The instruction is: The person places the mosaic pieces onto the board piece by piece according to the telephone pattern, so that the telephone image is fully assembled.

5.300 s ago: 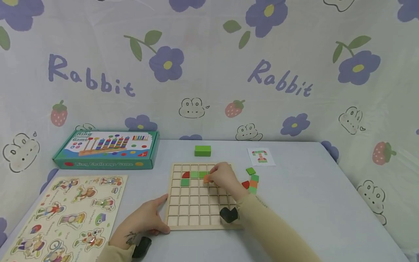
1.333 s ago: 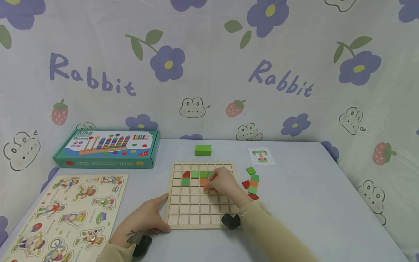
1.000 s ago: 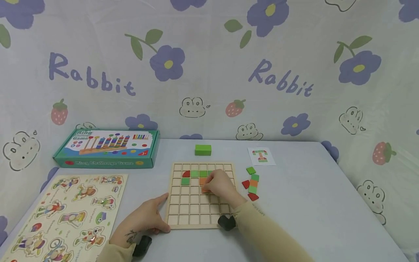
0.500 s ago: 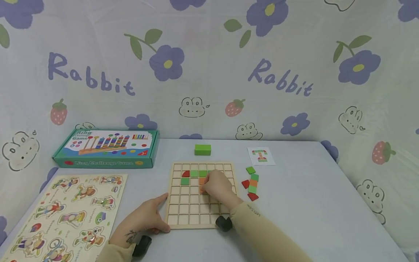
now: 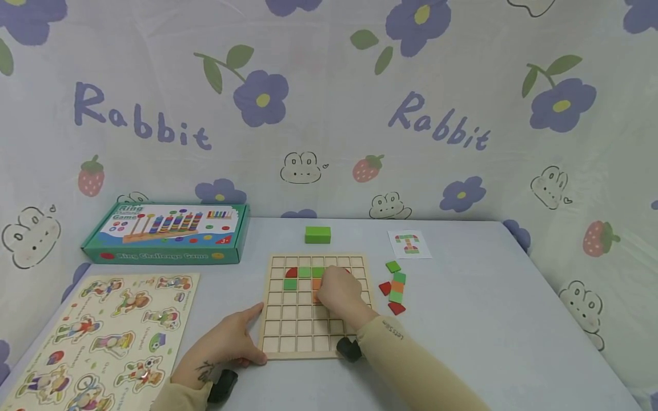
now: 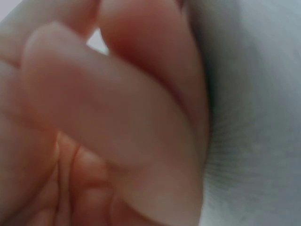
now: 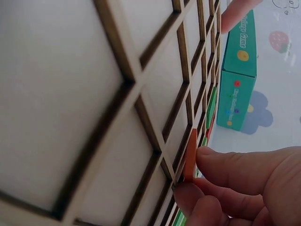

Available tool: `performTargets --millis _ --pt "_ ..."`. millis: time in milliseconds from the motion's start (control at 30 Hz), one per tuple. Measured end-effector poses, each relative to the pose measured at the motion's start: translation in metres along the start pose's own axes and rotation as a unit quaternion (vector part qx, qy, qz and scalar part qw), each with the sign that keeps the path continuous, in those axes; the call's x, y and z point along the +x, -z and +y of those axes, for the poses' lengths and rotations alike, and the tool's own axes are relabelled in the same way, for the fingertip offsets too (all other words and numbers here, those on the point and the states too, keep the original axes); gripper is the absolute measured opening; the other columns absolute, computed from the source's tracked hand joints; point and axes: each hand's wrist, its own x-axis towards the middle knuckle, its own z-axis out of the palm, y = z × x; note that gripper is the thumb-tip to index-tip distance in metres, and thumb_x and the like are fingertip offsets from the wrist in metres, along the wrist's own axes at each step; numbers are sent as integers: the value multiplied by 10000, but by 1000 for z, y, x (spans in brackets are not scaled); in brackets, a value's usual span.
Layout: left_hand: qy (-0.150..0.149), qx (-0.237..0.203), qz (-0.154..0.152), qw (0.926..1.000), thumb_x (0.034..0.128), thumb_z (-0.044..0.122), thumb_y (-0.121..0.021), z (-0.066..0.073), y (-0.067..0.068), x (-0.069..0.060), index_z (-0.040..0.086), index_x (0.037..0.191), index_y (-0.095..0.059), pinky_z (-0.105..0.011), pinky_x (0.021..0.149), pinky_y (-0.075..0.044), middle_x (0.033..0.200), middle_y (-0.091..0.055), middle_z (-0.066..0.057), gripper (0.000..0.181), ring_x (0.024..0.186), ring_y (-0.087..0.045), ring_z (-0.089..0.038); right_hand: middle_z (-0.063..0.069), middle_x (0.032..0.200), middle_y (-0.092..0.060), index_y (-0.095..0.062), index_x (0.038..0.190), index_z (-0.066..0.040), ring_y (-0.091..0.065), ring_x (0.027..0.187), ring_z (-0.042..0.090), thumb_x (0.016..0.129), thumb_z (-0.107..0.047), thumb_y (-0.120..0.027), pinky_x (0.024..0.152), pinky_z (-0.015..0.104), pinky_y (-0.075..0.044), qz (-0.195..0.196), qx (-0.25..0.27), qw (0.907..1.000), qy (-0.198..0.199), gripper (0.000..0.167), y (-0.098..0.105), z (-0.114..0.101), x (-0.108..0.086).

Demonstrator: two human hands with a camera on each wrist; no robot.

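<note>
A thin, straight-edged orange tile (image 7: pixel 190 157) is pinched between thumb and fingertip of the right hand (image 5: pixel 340 292), partly covered; whether it is seated in the pale wooden grid board (image 5: pixel 289 329) beneath cannot be told. The board's side is touched by the left hand (image 5: pixel 228 341), thumb and forefinger spread.

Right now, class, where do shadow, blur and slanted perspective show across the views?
Head view: soft light, a shadow on the grid board near the right hand; left wrist view: the left hand fills much of the frame, blurred; right wrist view: the board slants steeply, the orange tile looking fairly crisp.
</note>
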Motion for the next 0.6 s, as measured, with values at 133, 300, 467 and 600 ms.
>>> performTargets --millis 133,300,467,600 --pt "28 0 -8 10000 555 67 -864 1 1 0 71 1462 -261 -246 427 -432 510 -503 -32 1089 417 -466 -123 -35 503 -395 -456 503 -144 -369 467 120 758 -62 -620 403 279 -309 53 -86 9999 42 314 -1 0 0" --pt "55 -18 -55 10000 558 70 -862 0 1 1 72 1463 -257 -241 431 -431 508 -505 -27 1089 417 -466 -120 -41 538 -442 -505 543 -142 -411 490 121 757 -96 -652 422 274 -321 40 78 9999 125 264 1 5 0" --pt "50 -19 -85 9999 565 83 -862 -1 1 1 72 1464 -254 -241 431 -430 505 -509 -24 1085 415 -467 -118 -1 758 -602 -657 790 -96 -520 645 145 777 -207 -698 511 284 -380 121 514 9984 190 119 14 22 -1" --pt "57 -18 -71 10000 563 82 -863 0 2 0 69 1463 -255 -243 432 -428 507 -509 -25 1086 419 -469 -120 51 925 -643 -665 1018 -89 -576 786 185 804 -217 -697 619 320 -448 196 1051 9939 262 251 30 47 0"
